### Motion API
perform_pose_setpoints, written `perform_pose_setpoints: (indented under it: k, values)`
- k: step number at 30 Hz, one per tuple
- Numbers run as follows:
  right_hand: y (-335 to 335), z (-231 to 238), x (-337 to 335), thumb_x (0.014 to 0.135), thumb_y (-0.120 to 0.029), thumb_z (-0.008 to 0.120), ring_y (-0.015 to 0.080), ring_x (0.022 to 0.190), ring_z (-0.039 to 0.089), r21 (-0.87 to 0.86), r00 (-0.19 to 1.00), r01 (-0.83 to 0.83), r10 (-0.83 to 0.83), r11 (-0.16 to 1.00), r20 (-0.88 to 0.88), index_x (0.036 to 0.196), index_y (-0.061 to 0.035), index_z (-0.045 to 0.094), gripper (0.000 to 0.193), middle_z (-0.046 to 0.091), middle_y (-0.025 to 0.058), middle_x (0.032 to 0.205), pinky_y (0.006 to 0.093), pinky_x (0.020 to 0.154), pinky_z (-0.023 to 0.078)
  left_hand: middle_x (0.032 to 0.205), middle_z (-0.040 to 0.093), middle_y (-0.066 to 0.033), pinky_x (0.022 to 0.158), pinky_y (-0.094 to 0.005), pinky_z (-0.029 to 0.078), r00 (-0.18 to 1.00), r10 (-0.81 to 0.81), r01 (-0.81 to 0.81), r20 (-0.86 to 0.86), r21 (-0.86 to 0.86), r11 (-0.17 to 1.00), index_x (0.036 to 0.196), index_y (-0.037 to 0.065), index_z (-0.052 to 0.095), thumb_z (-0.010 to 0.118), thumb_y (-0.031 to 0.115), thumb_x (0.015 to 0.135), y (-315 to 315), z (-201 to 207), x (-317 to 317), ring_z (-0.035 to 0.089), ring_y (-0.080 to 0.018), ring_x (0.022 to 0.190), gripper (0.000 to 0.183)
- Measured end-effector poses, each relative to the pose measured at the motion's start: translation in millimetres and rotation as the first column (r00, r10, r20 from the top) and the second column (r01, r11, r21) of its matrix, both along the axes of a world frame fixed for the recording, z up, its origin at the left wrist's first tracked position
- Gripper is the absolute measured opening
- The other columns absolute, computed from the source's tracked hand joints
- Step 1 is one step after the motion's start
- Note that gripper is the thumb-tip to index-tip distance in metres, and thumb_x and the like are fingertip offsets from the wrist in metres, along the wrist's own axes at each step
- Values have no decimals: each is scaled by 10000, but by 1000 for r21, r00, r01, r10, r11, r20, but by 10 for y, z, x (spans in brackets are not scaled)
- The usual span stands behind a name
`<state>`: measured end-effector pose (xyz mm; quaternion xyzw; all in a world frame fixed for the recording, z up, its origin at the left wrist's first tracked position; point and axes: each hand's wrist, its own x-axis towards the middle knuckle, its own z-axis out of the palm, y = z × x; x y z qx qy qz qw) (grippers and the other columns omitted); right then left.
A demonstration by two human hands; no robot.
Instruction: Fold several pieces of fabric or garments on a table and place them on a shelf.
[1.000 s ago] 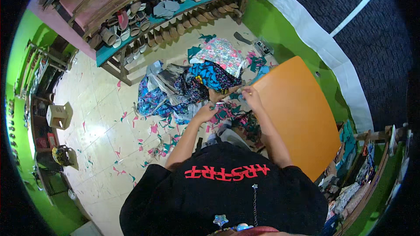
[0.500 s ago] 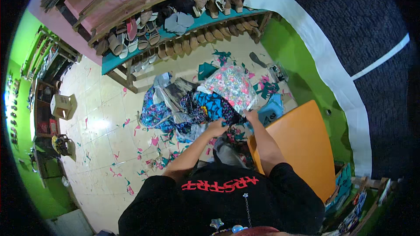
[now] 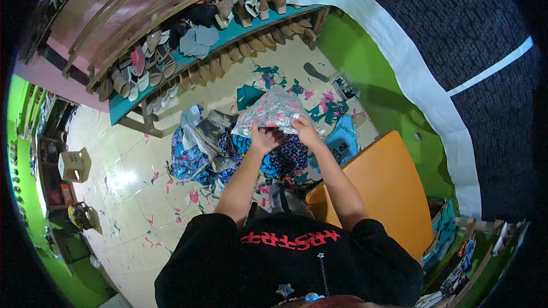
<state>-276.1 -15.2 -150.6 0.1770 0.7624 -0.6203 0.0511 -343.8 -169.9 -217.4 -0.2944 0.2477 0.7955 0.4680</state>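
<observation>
While both arms reach out ahead of me, my left hand (image 3: 264,138) pinches the near edge of a floral cloth (image 3: 273,113), fingers curled over it. Left of that hand and lower lies a heap of blue patterned fabric (image 3: 191,159) on the tiled floor (image 3: 131,177), with coloured scraps (image 3: 194,197) strewn about. Beyond the hand, a teal shoe rack (image 3: 188,65) holds rows of sandals. The cloth spreads out flat just past my knuckles, lifted above the heap. My right hand (image 3: 305,131) grips the same edge just beside the left, fingers closed on it. Right of that hand and nearer to me stands an orange tabletop (image 3: 388,194), and a green wall (image 3: 377,74) rises farther out.
</observation>
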Motion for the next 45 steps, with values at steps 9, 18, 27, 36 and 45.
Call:
perform_pose_setpoints:
  k: [9,18,27,36,45]
  values:
    - [20,983,157,830,-111,437,83,795,460,-400,847,98,-287,911,-447,957,6,531,197,536,5,870,224,748,362,1031,500,-113,823,-461,368,960,150,-136,-234,76,988,1024,74,478,481,339,754,149,577,-826,473,-294,937,379]
    - [111,1592,1309,833,-110,404,152,948,485,-432,499,384,-577,816,-647,1031,64,483,275,535,97,1021,267,845,335,858,573,-62,761,-379,418,776,86,67,-625,216,974,901,65,515,502,257,770,703,2256,-458,546,-213,810,233]
    - [-360,1301,2927,848,-193,419,111,857,509,-280,530,733,-778,620,-336,1053,4,497,295,560,27,949,262,737,393,743,554,-56,643,-299,469,487,-29,630,-873,328,703,835,48,521,489,138,721,1628,3264,1306,560,-161,666,149]
    - [-722,256,5167,807,-140,312,185,680,554,-125,-134,983,-991,-134,8,1031,-30,417,271,517,107,883,280,439,413,690,489,-26,593,-294,400,-332,-14,885,-943,-317,342,775,41,510,569,204,613,1510,2462,4196,437,-132,643,237]
    - [-693,-297,6255,780,-304,503,184,782,477,104,-322,926,-905,-362,-279,1019,-37,432,365,490,67,896,303,591,412,727,533,-37,604,-282,390,-641,59,741,-765,-638,-210,742,40,552,608,268,643,623,406,5023,448,-134,638,255]
